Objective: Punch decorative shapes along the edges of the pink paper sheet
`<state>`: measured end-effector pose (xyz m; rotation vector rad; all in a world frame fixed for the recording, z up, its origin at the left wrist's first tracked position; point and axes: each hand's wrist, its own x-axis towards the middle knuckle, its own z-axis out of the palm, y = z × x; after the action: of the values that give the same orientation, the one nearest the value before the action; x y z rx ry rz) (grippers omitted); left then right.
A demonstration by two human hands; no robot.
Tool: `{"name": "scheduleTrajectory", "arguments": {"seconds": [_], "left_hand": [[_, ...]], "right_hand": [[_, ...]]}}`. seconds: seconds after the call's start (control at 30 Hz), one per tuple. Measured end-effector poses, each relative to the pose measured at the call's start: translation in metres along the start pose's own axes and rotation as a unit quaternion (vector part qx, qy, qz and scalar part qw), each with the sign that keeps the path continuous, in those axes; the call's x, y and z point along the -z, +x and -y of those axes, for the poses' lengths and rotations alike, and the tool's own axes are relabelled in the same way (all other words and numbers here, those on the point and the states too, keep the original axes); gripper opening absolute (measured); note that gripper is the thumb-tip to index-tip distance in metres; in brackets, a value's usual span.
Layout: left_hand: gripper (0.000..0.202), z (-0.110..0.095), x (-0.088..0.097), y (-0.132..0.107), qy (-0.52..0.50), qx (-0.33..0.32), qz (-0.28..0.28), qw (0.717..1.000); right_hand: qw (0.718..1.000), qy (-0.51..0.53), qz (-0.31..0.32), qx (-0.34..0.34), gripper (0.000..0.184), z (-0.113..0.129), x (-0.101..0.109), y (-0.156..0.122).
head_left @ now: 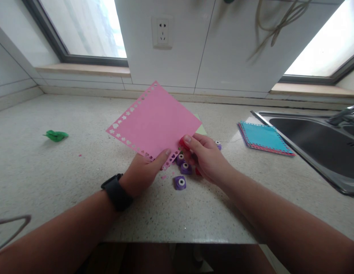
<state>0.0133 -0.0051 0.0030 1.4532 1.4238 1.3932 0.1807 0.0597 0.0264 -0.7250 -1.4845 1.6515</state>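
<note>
A square pink sheet of paper [156, 120] is held up above the counter, one corner toward me. Small flower, heart and other shapes are cut along its left edges and part of the lower right edge. My left hand [145, 167] pinches the sheet near its bottom corner, thumb on top. My right hand [207, 156] grips a red craft punch [184, 143] at the lower right edge, thumb pressed on it. Beneath the hands lie several purple craft punches [180, 182] with white buttons. Another red piece shows partly under my right hand.
A stack of blue and pink punched sheets [265, 135] lies at the right, beside the metal sink [308, 140]. A crumpled green thing [56, 135] sits at the left. Pale green paper [202, 127] shows behind the pink sheet. Pink paper scraps dot the counter [65, 175].
</note>
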Motion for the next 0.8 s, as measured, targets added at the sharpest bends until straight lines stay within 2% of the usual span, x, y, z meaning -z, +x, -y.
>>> {"name": "scheduleTrajectory", "arguments": {"seconds": [0.8], "left_hand": [[0.025, 0.0028, -0.0001, 0.0003, 0.002, 0.005, 0.008, 1.0]], "right_hand": [[1.0, -0.022, -0.004, 0.01, 0.04, -0.001, 0.0007, 0.0004]]}}
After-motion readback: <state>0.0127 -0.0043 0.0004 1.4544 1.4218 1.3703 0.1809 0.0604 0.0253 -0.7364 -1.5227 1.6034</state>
